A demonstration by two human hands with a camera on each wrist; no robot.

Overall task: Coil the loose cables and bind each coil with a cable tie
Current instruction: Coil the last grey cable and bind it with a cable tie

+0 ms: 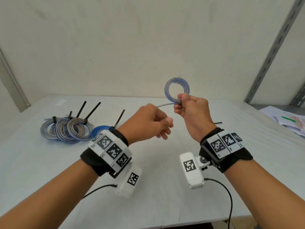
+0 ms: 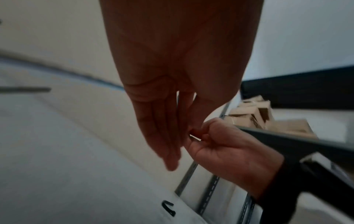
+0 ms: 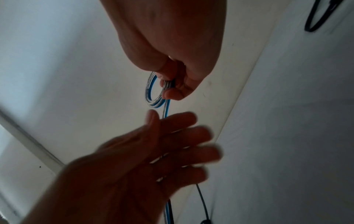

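- White table carries bound coils at ten o'clock.
- Right hand fingers pinch blue-silver coil aloft.
- Left hand fingers relaxed, spread, blurred, holding nothing.
- Wristband codes unreadable.

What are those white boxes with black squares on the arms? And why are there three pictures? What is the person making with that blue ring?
Those boxes are small cameras strapped to a person's wrists, and the black squares are printed patterns on the bands. A third camera sits on the person's head. So the big picture looks down from the head, and the other two look along each hand from the wrist.

The right hand pinches a small blue and silver cable coil up in the air. The loose cable end runs down past the left hand, whose fingers are spread out and blurry; whether they touch the cable is not clear.

On the white table lie finished coils, each bound with a black cable tie. One spare tie lies behind the right wrist.
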